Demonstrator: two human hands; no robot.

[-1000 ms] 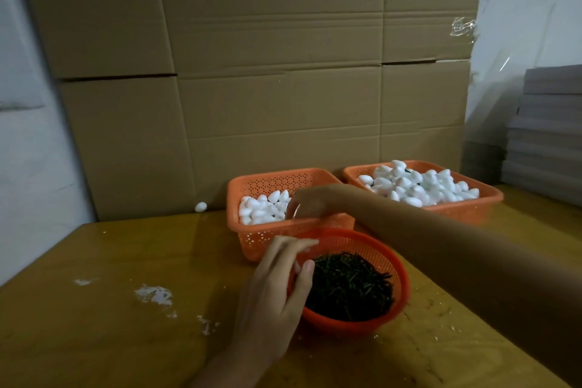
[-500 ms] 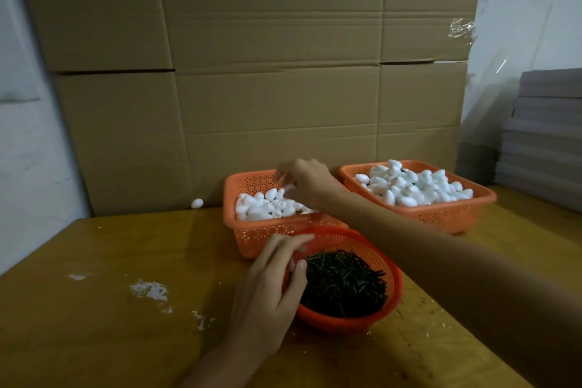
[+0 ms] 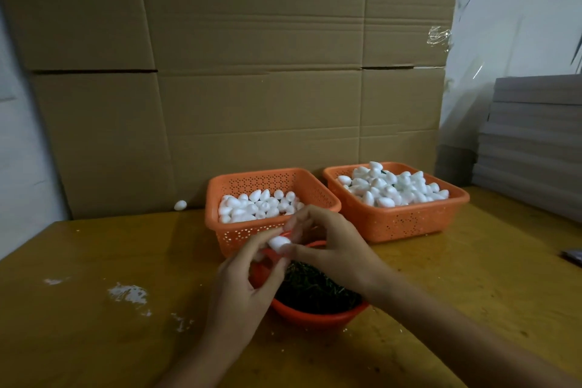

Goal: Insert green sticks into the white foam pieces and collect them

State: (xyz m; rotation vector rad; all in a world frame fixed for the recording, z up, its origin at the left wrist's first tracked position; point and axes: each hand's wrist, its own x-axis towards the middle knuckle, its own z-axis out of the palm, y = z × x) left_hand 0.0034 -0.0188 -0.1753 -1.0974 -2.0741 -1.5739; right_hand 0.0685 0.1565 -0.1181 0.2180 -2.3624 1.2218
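A white egg-shaped foam piece (image 3: 278,242) is pinched between the fingertips of my left hand (image 3: 244,290) and my right hand (image 3: 330,249), above the near rim of the round orange bowl (image 3: 315,316). The bowl is filled with dark green sticks (image 3: 315,288). Behind it stands a square orange basket (image 3: 248,235) with plain white foam pieces (image 3: 258,205). To its right a second orange basket (image 3: 406,219) is heaped with foam pieces (image 3: 393,186), some showing green stick ends. No stick can be made out in my fingers.
A tall cardboard sheet (image 3: 252,72) stands behind the baskets. One loose foam piece (image 3: 180,205) lies at its foot. White foam crumbs (image 3: 129,293) dot the wooden table (image 3: 94,261) on the left. Grey stacked sheets (image 3: 535,142) rise at the right edge.
My right hand came back from the left basket with a foam piece and met my left hand, which rose from the bowl's rim; both now pinch the piece.
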